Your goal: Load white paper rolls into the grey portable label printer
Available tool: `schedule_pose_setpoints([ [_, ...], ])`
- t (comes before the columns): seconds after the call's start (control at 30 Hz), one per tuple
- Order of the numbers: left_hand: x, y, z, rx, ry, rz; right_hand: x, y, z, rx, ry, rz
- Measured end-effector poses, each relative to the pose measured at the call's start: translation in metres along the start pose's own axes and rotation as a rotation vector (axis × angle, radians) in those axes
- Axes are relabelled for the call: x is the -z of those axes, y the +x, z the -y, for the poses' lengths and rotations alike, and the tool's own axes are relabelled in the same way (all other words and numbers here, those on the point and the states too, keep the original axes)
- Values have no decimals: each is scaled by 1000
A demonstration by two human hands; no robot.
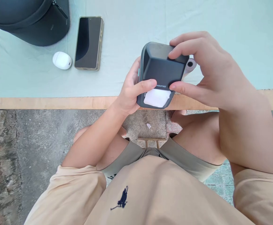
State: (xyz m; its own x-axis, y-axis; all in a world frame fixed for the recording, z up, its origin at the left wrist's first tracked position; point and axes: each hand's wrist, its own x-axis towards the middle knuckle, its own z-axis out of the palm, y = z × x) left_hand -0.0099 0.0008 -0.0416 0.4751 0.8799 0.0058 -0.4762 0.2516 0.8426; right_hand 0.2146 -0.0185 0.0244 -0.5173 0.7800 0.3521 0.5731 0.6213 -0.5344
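A dark label printer [165, 73] with a glossy top panel is held above the table's front edge. White paper [157, 97] with a torn edge sticks out of its near end. My left hand [131, 89] is wrapped around the printer's left side, thumb resting on top near the printed lettering. My right hand [204, 65] grips the right part of the lid, with fingertips at the far edge and the thumb by the paper end. Partly hidden behind the printer, a white paper roll [190, 64] shows its dark core.
On the pale cloth-covered table [244, 40] lie a smartphone [88, 43] and a white earbud case [62, 60]. A black zippered bag [40, 26] stands at the far left. A wooden strip [44, 102] edges the table. A paper scrap [149, 125] lies on the ground.
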Motion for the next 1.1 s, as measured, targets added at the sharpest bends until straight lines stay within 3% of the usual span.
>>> schedule_pose_setpoints([
  [0.23,0,-1,1,-2,20,4,-2,-3,1,13,-33,-47],
  [0.4,-12,1,-8,103,-112,28,-6,-6,-7,98,-99,-136],
  [0.57,-22,4,-12,178,-184,-186,-7,-5,-7,66,-141,-166],
  [0.9,-26,3,-16,210,-159,-321,-6,-4,2,44,-164,-71],
  [1.03,-28,3,-19,227,-186,-269,-5,-3,-1,51,-161,-67],
  [1.1,-28,3,-20,215,-211,-199,-6,-2,-1,104,-181,-126],
])
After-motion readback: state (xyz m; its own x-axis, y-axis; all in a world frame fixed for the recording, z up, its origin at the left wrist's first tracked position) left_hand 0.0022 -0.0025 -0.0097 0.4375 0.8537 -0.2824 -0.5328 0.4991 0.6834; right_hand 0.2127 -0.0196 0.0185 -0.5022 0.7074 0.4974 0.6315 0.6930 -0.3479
